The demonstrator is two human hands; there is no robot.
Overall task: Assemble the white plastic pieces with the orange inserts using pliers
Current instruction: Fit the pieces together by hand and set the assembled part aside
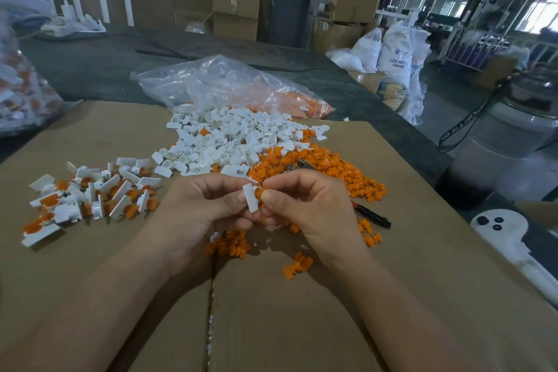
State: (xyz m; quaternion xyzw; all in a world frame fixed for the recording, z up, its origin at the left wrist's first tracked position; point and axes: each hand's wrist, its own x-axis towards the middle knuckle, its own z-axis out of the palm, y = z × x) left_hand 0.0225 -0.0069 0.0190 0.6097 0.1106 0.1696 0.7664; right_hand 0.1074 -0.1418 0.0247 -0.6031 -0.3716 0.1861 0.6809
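1. A cardboard sheet (392, 281) covered the table.
2. White sacks (395, 51) behind it read "ABS RESIN".
3. A clear bag (217, 81) lay beyond the heap of white pieces (229, 136) and the heap of orange inserts (332, 166).
4. The right hand (308, 208) half hid the pliers (373, 216).
5. Above the cardboard, the left hand (208, 205) pinched a white piece (250, 198). The right hand pinched an orange insert (259, 193) against it.

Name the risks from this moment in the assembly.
1. The orange insert, pinched by the right hand against the white piece in the left hand, may slip and vanish among loose orange inserts below.
2. Assembled pieces lie close to the loose white pile and might get mixed.
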